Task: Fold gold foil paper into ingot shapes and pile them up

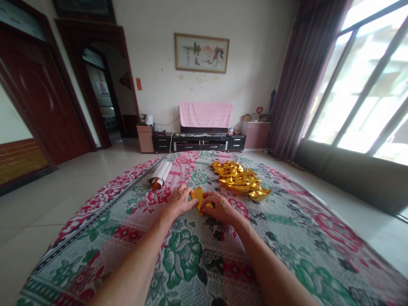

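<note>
Between my hands, low over the table, is a small piece of gold foil paper [198, 196] with folded edges. My left hand [181, 201] grips its left side, the thumb and fingers closed on it. On the other side my right hand [219, 207] pinches the paper with curled fingers, which hide part of it. A pile of folded gold foil shapes [239, 178] lies beyond my right hand. Past my left hand rests a white roll [162, 172] with an orange-gold inner side showing at its near end.
A flowered cloth in red, green and grey covers the round table [181, 259]. Beyond it stands a low black cabinet [204, 143] with a pink cloth [206, 114] above. A window and dark curtain [295, 80] are on the right, doorways on the left.
</note>
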### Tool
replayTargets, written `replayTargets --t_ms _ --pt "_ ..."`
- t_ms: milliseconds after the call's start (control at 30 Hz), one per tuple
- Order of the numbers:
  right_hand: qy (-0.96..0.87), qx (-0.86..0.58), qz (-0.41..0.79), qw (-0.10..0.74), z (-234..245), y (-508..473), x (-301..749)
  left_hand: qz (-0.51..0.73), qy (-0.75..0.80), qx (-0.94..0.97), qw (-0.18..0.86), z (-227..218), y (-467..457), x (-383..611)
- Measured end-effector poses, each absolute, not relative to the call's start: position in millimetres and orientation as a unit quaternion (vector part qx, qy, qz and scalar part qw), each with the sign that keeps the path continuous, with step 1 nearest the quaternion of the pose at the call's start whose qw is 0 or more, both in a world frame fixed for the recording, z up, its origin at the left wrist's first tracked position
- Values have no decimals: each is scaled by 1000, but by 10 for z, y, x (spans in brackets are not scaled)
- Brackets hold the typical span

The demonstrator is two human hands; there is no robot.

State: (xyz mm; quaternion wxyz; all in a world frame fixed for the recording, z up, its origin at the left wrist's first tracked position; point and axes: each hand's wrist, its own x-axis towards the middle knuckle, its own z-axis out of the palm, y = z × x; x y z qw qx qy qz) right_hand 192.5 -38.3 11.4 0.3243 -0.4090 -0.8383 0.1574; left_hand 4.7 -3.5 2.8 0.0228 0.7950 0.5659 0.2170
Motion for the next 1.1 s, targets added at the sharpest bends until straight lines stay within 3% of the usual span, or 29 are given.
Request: replayTargets --t_ms 467,867,1100 --pt "-898 -358 70 244 140 -396 1900 267 578 769 60 19 42 14" --pt "-850 -404 71 331 40 -457 1809 274 575 769 45 -26 70 11" --pt "-851 -399 85 331 37 -457 1827 276 577 766 61 -43 93 -6"
